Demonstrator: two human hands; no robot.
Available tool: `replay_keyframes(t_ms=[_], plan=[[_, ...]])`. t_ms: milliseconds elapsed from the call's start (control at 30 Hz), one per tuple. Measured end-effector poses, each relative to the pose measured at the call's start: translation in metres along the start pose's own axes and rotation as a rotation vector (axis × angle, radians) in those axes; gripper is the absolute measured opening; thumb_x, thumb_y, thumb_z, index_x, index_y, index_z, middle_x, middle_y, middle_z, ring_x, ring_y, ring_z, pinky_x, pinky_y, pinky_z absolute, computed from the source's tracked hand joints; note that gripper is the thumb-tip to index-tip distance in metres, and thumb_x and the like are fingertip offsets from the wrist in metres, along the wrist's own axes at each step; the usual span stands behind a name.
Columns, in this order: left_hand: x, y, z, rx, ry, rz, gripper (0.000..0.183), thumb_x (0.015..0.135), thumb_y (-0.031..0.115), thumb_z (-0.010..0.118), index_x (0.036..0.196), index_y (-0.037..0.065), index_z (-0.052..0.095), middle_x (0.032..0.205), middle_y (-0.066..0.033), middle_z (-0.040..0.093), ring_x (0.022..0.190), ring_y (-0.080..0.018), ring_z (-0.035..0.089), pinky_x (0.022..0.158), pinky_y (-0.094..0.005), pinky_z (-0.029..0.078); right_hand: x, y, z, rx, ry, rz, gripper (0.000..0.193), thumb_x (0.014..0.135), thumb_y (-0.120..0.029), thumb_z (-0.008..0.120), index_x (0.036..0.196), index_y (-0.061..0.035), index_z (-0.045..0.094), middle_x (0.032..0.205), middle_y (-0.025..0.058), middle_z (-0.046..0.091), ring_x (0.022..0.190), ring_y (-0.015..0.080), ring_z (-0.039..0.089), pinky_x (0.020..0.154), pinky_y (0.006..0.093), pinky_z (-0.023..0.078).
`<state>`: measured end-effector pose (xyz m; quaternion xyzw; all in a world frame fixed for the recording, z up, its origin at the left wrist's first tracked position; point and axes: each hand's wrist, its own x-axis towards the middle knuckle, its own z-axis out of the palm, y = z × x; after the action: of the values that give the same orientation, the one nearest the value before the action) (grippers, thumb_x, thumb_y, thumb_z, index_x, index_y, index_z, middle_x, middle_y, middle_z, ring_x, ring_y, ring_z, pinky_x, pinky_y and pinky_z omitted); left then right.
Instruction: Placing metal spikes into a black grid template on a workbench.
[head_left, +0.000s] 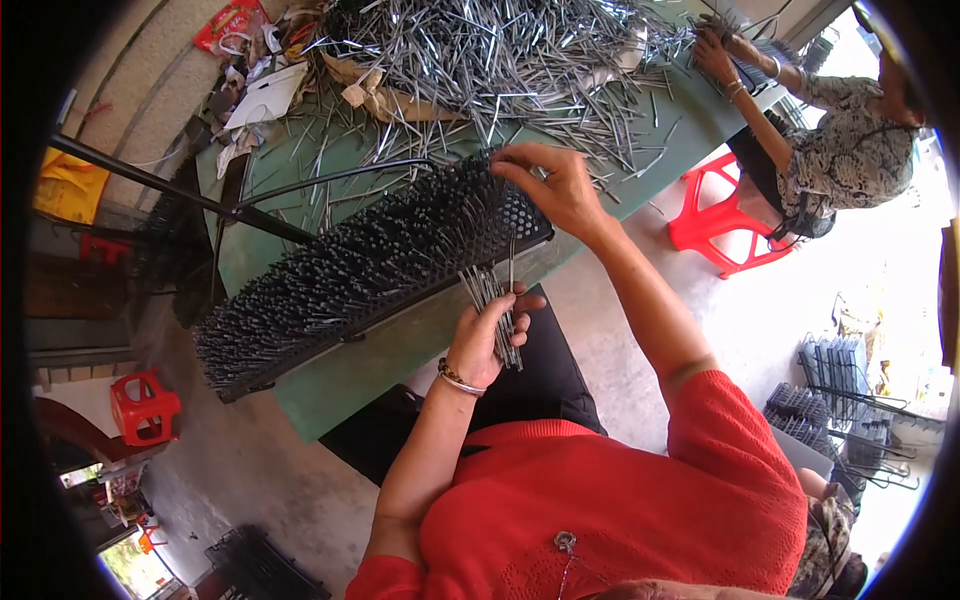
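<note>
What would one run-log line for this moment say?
left hand: holds metal pins | right hand: fingertips at black perforated rack | green table

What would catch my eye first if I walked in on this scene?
Probably the black rack bristling with metal pins, tilted on the green table at centre. The left hand grips a bundle of pins below it; the right hand touches its top edge. Behind lies a loose pin heap.
</note>
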<state>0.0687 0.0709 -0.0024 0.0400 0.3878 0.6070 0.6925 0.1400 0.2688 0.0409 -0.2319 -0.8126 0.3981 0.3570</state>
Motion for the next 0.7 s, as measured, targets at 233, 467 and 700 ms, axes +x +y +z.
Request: replay_keyframes(t_ms=[233,467,700], plan=[[-0.003,0.001,-0.001,0.027,-0.019,0.01,0.023,0.092,0.014,0.049,0.11,0.0,0.052,0.097,-0.017,0.064,0.066,-0.0083,0.049,0.051,-0.0194,0.038,-0.015,0.004,0.012,-0.136,0.029,-0.14,0.021,0.081,-0.008,0.068,0.101,-0.0042,0.068,0.093,0.011,0.067,0.08,0.0245,0.063,0.072,0.0327,0.049],[-0.004,-0.001,0.004,0.053,-0.033,0.008,0.022,0.093,0.014,0.05,0.109,0.0,0.052,0.097,-0.0164,0.064,0.066,-0.0078,0.049,0.051,-0.0193,0.038,-0.018,0.011,0.013,-0.275,0.013,-0.463,0.023,0.08,-0.007,0.068,0.103,-0.0056,0.068,0.095,0.0107,0.066,0.084,0.0285,0.062,0.07,0.0347,0.05],[-0.005,0.004,0.007,0.006,-0.066,0.104,0.022,0.094,0.016,0.051,0.11,0.002,0.052,0.095,-0.0153,0.065,0.063,-0.0076,0.048,0.051,-0.0203,0.038,-0.043,-0.019,-0.003,0.184,-0.095,0.243,0.027,0.087,-0.018,0.066,0.106,0.0006,0.065,0.084,0.0073,0.067,0.077,0.0143,0.063,0.068,0.0284,0.049]])
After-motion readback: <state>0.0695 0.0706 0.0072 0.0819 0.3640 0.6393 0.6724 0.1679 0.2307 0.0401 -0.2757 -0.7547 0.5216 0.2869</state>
